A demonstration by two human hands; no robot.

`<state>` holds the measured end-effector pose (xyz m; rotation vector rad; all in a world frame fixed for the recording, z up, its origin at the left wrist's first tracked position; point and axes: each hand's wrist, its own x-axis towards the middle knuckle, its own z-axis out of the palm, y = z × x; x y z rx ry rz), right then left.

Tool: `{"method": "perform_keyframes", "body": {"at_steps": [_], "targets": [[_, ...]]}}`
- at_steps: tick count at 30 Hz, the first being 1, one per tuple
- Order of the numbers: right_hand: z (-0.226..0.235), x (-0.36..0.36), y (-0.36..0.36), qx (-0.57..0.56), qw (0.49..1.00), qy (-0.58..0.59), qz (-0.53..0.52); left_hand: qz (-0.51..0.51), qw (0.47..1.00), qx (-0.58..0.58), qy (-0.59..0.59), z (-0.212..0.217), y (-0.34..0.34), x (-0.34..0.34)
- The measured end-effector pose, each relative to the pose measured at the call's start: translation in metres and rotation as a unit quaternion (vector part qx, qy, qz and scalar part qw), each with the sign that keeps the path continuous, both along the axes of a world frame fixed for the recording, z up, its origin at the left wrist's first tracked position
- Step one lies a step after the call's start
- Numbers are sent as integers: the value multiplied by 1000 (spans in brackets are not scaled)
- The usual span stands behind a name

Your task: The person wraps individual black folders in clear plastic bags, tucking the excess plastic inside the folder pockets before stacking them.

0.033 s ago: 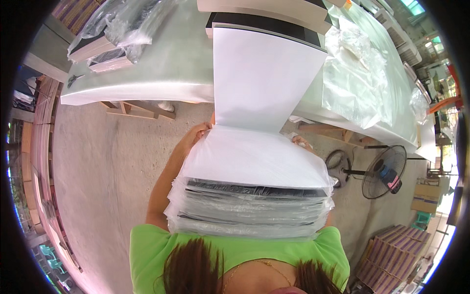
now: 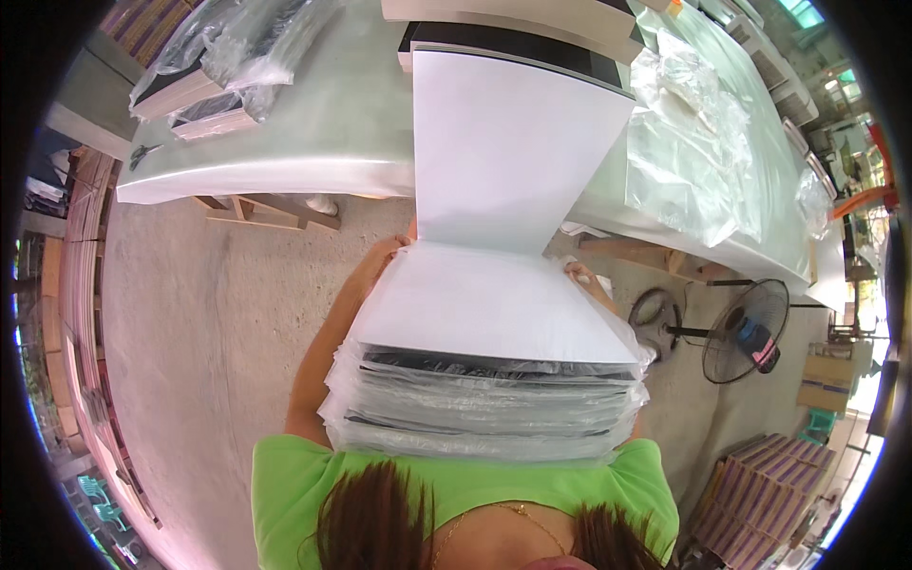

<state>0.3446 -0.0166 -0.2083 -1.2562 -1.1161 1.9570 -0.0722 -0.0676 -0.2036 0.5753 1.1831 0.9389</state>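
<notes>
Against my body rests a stack of clear plastic bags (image 2: 484, 410) with thin dark flat items among them. A large white sheet (image 2: 503, 142) lies on top, running from the table edge down over the stack; its far part is bare. Around its near part is a clear plastic bag (image 2: 484, 294). My left hand (image 2: 387, 253) is closed on the bag's edge at the sheet's left side. At the right side, my right hand (image 2: 587, 277) has its fingers curled on the opposite edge of the bag. Some fingertips of both hands are hidden.
Stacked thick white-and-black boards (image 2: 513, 14) lie beyond the sheet on the pale-covered table (image 2: 351, 133). Plastic-wrapped stacks (image 2: 204, 90) and scissors (image 2: 142, 155) are at left, loose plastic film (image 2: 689, 142) at right. A standing fan (image 2: 746, 332) and stacked cartons (image 2: 765, 494) stand on the floor at right.
My right hand has shifted slightly, and more of its forearm shows. The near edge of the sheet stands a little higher off the stack. My left hand has barely moved.
</notes>
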Motion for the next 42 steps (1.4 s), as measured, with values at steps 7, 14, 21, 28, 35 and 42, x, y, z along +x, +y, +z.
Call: {"method": "perform_keyframes", "body": {"at_steps": [7,14,21,28,35,42], "targets": [[93,22,30,156,956,-2,-247,77,982,116,125,11,28,-23],[264,-48,36,301,941,-38,-151,-152,940,255,167,222,67,55],[281,-110,23,452,884,-100,-67,-258,896,340,126,271,57,135],[267,-110,26,442,881,-72,-151,-364,883,282,97,253,56,113],[265,-113,15,457,886,-45,-58,-251,954,161,-44,262,65,124],[247,-106,20,432,899,-61,-41,-242,955,161,-64,240,76,112]]}}
